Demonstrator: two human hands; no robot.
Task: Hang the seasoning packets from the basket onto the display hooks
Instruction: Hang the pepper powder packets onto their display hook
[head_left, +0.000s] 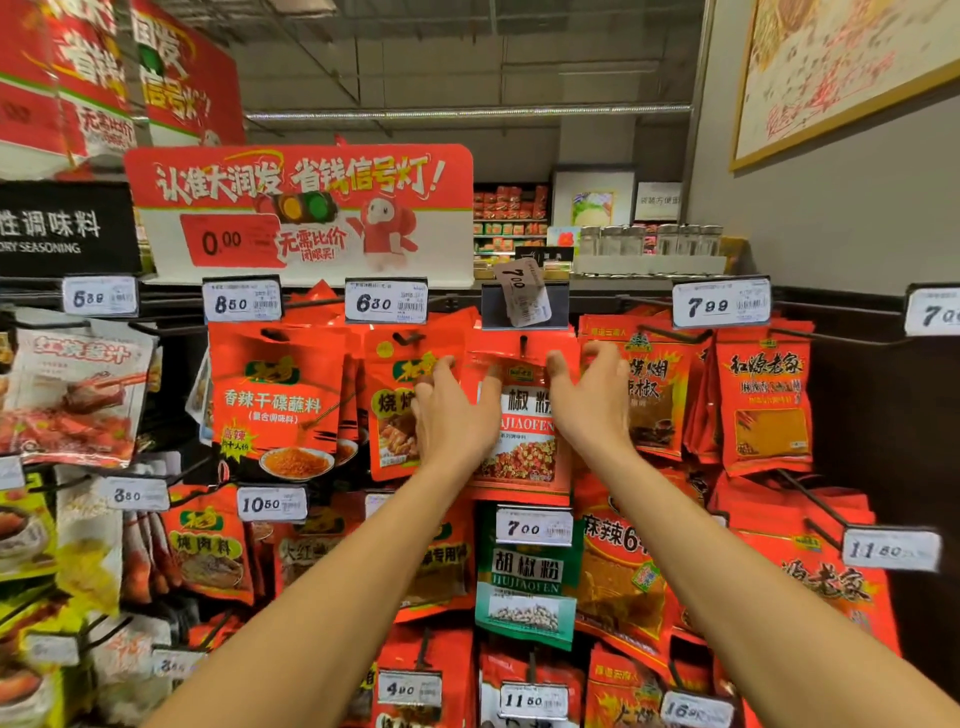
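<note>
A red seasoning packet (519, 415) is held up against the display rack between both hands, its top edge level with a black display hook (523, 343) that pokes out just above the packet's middle. The left hand (452, 410) lies on the packet's left edge with fingers curled over the top corner and the thumb laid across the front; its grip is closed round that edge. The right hand (592, 400) is set on the right edge in the same way, thumb to the front and fingers bent behind the upper corner. Whether the packet's hole is over the hook cannot be told. A loose price tag (522, 293) marked 7.00 sits tilted in a dark holder directly above the hook. To the left, red packets hang under tags marked 8.50 (241, 301) and 6.30 (386, 301); to the right, more red packets hang under a 7.99 tag (721, 304). Just below the held packet a green pepper packet (524, 582) hangs behind a 7.00 tag. A red promotional sign (301, 208) stands on the shelf top further back
</note>
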